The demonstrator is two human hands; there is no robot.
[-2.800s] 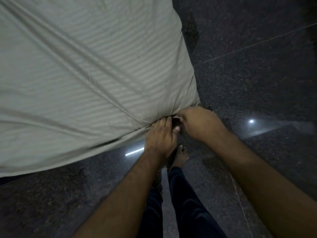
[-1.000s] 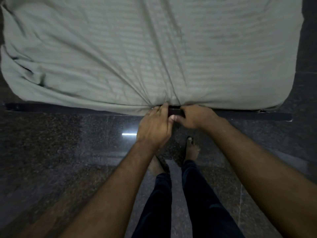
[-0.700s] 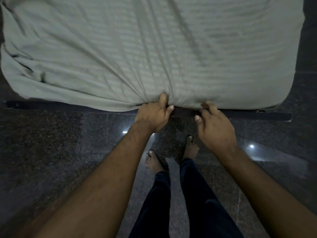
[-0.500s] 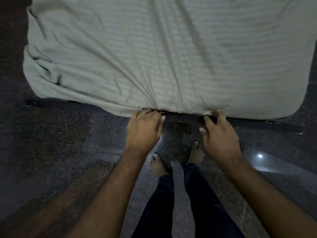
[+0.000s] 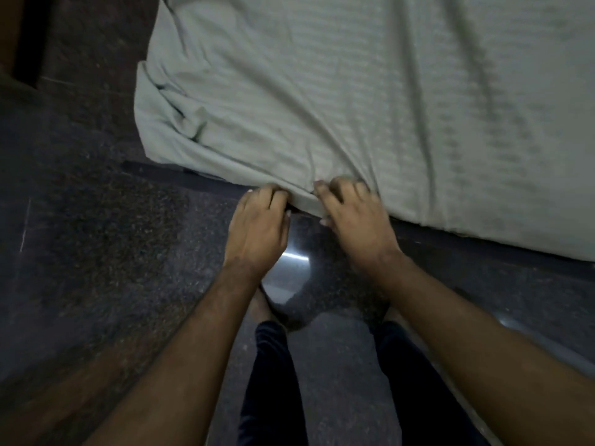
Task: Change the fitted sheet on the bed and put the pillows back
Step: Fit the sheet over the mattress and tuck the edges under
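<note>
I stand on a dark, speckled stone floor (image 5: 96,239), polished enough to throw back a bright patch of light between my wrists. Thin pale joint lines cross it on the left. At the top left a dark upright edge and a strip of brown show, too dim for me to tell what they are. My legs in dark trousers (image 5: 273,381) reach down to bare feet close to the bed.

The bed frame (image 5: 483,249) shows as a dark strip running along under the mattress edge, from the left corner toward the right.

The sheet (image 5: 370,91) is pale grey-green with faint woven stripes and covers the mattress across the upper right of the view. Long creases fan out from the spot where my hands are. At the near left corner it bunches in loose folds (image 5: 180,117) and hangs slack over the frame.

My left hand (image 5: 257,230) is at the lower edge of the sheet, fingers curled under the hem. My right hand (image 5: 354,217) is just beside it, fingers bent and gripping the cloth at the mattress edge, thumb below.
</note>
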